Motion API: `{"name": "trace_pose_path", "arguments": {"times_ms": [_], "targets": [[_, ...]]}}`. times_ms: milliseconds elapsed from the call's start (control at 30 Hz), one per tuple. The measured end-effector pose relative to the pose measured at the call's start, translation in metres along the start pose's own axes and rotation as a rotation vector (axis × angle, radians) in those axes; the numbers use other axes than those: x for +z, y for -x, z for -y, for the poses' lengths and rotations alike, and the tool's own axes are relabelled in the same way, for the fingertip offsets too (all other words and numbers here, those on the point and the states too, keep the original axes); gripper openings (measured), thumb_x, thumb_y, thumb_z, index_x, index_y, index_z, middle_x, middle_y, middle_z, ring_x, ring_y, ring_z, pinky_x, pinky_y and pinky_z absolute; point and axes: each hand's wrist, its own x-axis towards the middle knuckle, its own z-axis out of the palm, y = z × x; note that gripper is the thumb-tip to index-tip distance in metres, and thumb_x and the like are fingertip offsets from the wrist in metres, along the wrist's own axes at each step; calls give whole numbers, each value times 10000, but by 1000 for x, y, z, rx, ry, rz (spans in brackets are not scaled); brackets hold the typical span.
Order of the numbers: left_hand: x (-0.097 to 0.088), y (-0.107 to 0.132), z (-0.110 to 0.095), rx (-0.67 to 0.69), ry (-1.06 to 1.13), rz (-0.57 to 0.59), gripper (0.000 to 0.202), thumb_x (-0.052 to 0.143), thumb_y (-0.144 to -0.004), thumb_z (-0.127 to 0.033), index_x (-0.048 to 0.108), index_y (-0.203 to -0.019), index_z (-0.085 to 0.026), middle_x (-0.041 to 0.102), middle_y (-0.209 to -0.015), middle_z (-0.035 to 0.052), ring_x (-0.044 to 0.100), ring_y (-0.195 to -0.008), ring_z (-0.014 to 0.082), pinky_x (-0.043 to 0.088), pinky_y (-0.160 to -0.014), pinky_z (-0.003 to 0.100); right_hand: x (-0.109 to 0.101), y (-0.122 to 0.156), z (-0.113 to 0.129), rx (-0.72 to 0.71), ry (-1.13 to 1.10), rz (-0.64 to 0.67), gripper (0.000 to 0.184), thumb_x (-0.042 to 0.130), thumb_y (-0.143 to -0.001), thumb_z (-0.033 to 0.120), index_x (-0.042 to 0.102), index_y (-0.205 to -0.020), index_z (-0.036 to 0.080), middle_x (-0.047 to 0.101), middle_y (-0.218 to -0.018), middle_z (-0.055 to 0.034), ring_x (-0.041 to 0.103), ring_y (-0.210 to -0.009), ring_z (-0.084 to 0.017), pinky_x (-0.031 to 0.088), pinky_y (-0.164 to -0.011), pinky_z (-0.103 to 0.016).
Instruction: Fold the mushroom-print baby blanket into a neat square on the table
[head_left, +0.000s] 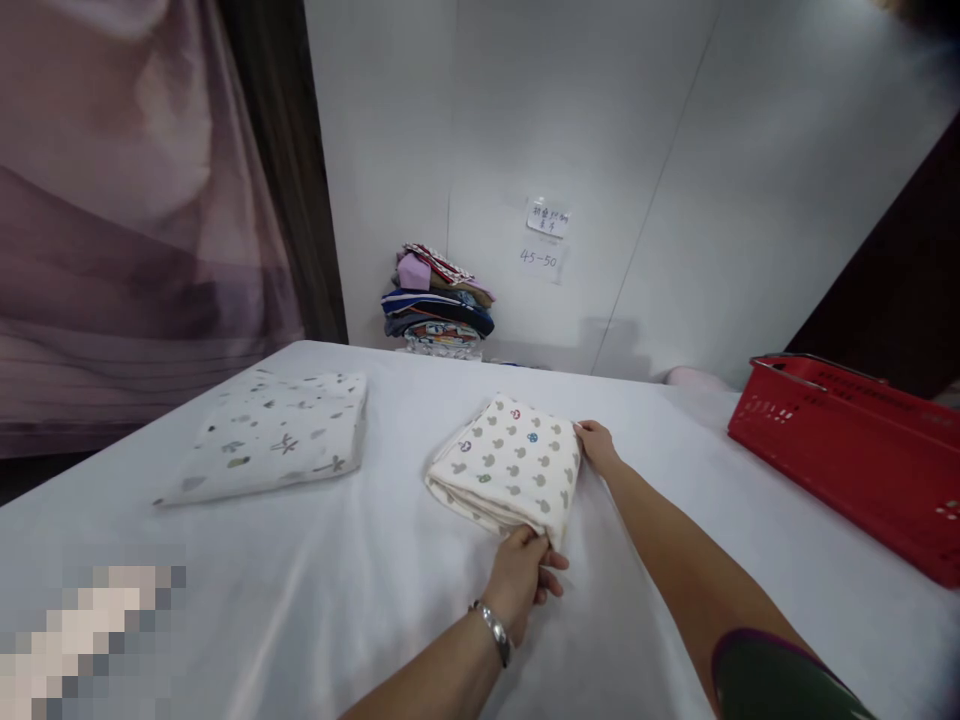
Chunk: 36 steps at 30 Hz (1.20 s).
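A folded cream cloth (517,455) with grey, red, blue and green mushroom-like prints lies on the white table. My left hand (525,575), with a silver bracelet on its wrist, pinches the near edge of this cloth close to its right corner. At the far right corner, the fingers of my right hand (598,445) grip the cloth's edge. Several folded layers show along its left and near sides. To the left rests another folded white cloth (281,435) with grey-green leaf and tree prints, apart from both hands.
On the right of the white table (390,600) stands a red plastic basket (847,440). A stack of folded fabrics (439,305) rises behind the far edge, against the wall. Paper notes (547,218) hang there. A pinkish curtain (135,220) hangs at left; the lower-left corner is pixelated.
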Motion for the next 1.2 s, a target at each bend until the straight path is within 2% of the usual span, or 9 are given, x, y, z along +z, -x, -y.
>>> {"name": "trace_pose_path", "arguments": {"times_ms": [200,400,600,700,767,833,933,1033,1200], "targets": [[1,3,3,8,-51,18,92,434,-778,-273,422,-776,-181,579,-562,-30,557,-386,85,208,-339,159,8,-3,-7,-9,94,-93,246,517,-634,366,625,-693,153,659,-761,-72,564,-748,-201,423,-694,-291],[4,8,2,-13,-77,15,58,399,-790,-207,430,-825,-172,599,-587,-19,574,-392,95,216,-325,159,5,3,-9,-50,181,-72,310,488,-678,397,638,-767,141,662,-813,-89,562,-785,-212,415,-731,-303],[4,13,-2,-19,-109,106,239,502,-708,-167,423,-933,-168,615,-637,-22,585,-414,100,265,-337,153,-2,9,-5,-76,254,-37,381,459,-721,415,649,-869,120,662,-875,-103,569,-834,-222,424,-776,-330],[4,13,-2,-26,-112,121,221,505,-721,-197,420,-923,-165,615,-642,-15,580,-411,96,276,-348,149,-2,16,4,-105,294,-44,456,438,-751,413,613,-1029,96,619,-1045,-144,539,-967,-253,386,-876,-383],[3,12,-1,-33,-109,131,207,497,-730,-205,425,-921,-165,615,-651,-10,581,-414,98,276,-347,151,3,28,14,-226,338,-57,505,415,-781,422,549,-1148,103,540,-1194,-150,466,-1103,-261,324,-958,-407],[3,12,0,-33,-109,140,228,498,-729,-204,432,-944,-168,617,-660,-9,584,-420,100,281,-350,152,11,47,25,-446,417,9,516,380,-818,436,498,-1218,131,455,-1301,-129,367,-1215,-245,259,-1016,-412],[2,12,0,-16,-106,148,257,502,-728,-204,445,-976,-171,619,-656,-10,580,-417,96,285,-355,151,24,80,37,-674,631,325,511,342,-859,461,445,-1279,187,371,-1379,-86,253,-1297,-226,175,-1050,-445],[1,13,1,2,-108,162,265,514,-721,-205,456,-978,-171,614,-630,-14,579,-415,96,289,-360,146,30,102,46,-630,832,575,518,316,-876,486,421,-1301,209,331,-1406,-75,210,-1318,-229,122,-1049,-479],[1,15,1,2,-118,182,268,517,-710,-181,454,-970,-177,609,-598,-19,580,-418,109,323,-369,157,29,117,67,-596,878,571,573,270,-884,525,369,-1342,195,254,-1440,-85,132,-1340,-237,70,-1055,-482]]}}
